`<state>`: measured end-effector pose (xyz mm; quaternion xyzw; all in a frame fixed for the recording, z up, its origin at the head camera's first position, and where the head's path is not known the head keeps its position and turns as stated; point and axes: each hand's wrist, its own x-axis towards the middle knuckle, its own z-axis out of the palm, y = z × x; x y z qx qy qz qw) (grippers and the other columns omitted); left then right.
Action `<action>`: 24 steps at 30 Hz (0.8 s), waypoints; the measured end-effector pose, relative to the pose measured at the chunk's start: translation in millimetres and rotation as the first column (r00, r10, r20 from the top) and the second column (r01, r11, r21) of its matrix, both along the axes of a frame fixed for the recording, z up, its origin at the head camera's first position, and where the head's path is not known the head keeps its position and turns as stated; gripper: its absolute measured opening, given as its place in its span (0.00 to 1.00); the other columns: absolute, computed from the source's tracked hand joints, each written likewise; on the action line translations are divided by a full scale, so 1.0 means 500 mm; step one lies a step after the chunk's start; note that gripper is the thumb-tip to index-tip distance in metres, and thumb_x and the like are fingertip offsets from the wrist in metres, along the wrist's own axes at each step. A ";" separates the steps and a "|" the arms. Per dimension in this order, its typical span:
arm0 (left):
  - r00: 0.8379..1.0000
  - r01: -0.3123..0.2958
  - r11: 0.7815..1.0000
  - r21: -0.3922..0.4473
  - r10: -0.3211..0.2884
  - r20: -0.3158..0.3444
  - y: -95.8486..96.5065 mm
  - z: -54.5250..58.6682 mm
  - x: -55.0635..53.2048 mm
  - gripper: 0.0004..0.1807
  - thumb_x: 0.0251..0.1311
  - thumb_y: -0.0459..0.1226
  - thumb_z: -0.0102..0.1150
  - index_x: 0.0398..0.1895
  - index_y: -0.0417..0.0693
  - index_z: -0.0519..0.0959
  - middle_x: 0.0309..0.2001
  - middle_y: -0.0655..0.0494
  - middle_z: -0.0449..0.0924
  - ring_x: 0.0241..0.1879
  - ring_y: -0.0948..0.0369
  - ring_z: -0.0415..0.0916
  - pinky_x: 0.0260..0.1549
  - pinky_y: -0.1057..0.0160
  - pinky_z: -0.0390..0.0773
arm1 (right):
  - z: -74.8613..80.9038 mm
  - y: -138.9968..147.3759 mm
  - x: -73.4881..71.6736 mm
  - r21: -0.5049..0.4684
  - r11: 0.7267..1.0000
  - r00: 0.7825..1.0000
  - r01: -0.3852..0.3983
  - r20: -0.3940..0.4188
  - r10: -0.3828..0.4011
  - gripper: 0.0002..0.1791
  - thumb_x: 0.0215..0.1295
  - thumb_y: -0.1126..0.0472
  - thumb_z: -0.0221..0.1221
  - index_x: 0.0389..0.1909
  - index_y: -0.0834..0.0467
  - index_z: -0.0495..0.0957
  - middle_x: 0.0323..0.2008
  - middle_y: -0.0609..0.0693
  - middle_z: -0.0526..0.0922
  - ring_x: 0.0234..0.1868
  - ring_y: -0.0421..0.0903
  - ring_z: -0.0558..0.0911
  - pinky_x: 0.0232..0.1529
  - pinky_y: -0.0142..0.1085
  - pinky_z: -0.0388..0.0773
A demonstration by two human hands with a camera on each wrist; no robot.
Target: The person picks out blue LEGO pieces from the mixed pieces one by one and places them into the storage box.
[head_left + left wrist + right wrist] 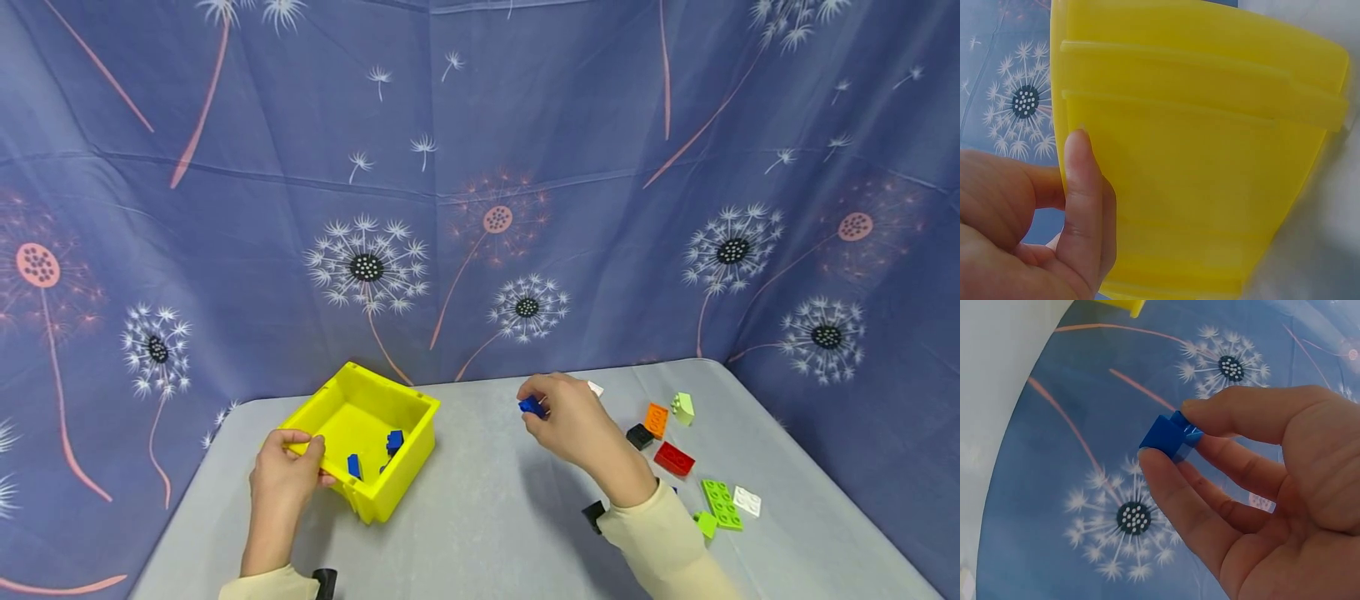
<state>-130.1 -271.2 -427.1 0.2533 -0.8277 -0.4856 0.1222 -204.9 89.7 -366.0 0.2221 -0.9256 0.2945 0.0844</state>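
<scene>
A yellow box (408, 471) stands tilted on the left part of the table. My left hand (285, 475) grips its near left rim, fingers and thumb on either side of the wall; the left wrist view shows the box wall (1191, 169) up close. Inside the box lie several blue bricks, including one small blue brick (355, 466). My right hand (573, 421) is raised above the table, right of the box. Between its thumb and fingertips it pinches a small studded blue brick (1163, 437), which the fingers partly cover.
Loose bricks lie on the right of the grey table (480, 517): a red brick (674, 459), an orange brick (656, 420), a black brick (640, 436), a long green brick (722, 505), a white brick (747, 501) and others. A patterned blue curtain (600, 208) hangs behind.
</scene>
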 end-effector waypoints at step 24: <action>1.000 0.002 1.000 0.011 -0.002 0.019 0.001 0.002 0.000 0.22 0.72 0.43 0.57 0.58 0.36 0.68 0.29 0.47 0.76 0.21 0.54 0.86 0.19 0.61 0.75 | 0.002 -0.096 0.002 -0.136 0.990 0.999 -0.049 -0.022 0.047 0.10 0.60 0.63 0.71 0.41 0.51 0.86 0.35 0.42 0.82 0.35 0.39 0.82 0.38 0.35 0.82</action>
